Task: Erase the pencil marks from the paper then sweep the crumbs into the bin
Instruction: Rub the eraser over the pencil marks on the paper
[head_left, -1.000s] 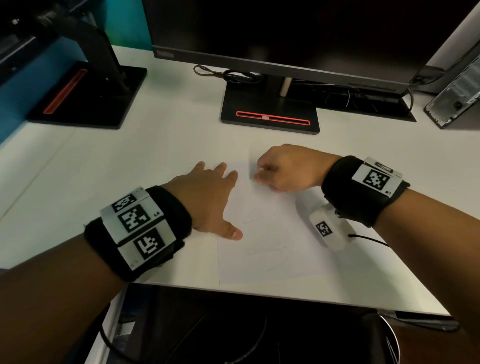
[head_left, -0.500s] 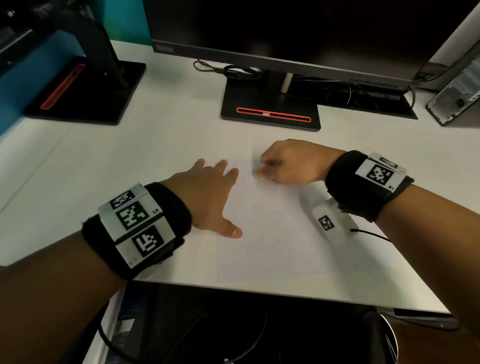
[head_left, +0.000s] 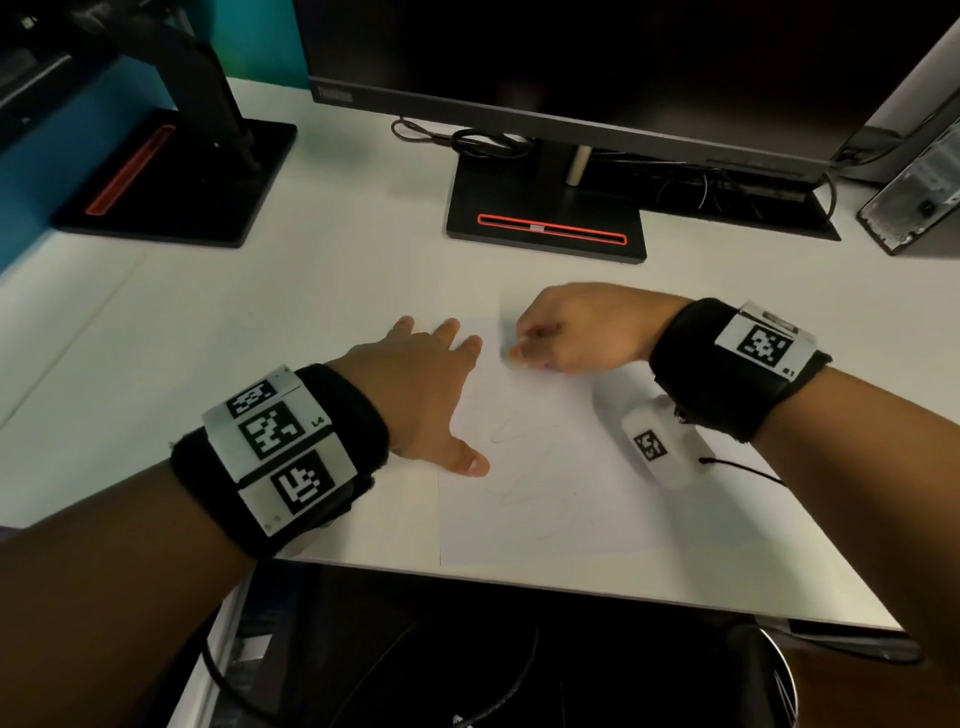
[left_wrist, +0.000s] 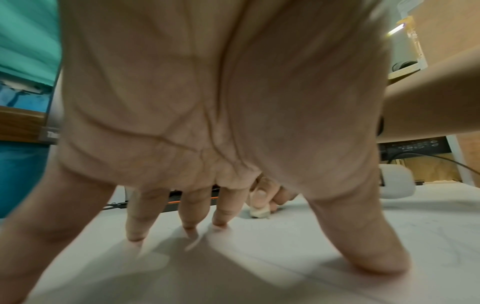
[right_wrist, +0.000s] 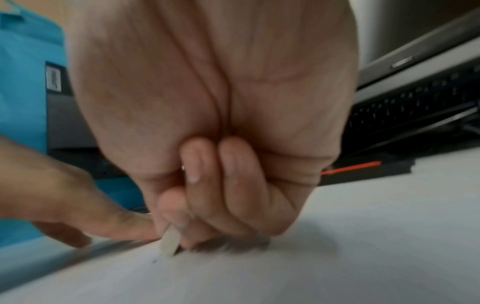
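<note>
Right hand (head_left: 576, 332) pinched the eraser (right_wrist: 170, 240) on the paper (head_left: 545, 493) at frame centre, left hand (head_left: 421, 395) spread flat pinning it to the desk (head_left: 208, 322); short firm strokes would suit.

Bare desk (head_left: 218, 332) leftward; monitor base (head_left: 545, 228) just beyond the paper (head_left: 540, 493)

On the one white desk (head_left: 218, 332) lie one sheet of paper (head_left: 545, 499), one eraser (right_wrist: 170, 240), two hands (each wearing one tagged wristband), two black monitor stands (head_left: 545, 228), and one monitor (head_left: 571, 62).
</note>
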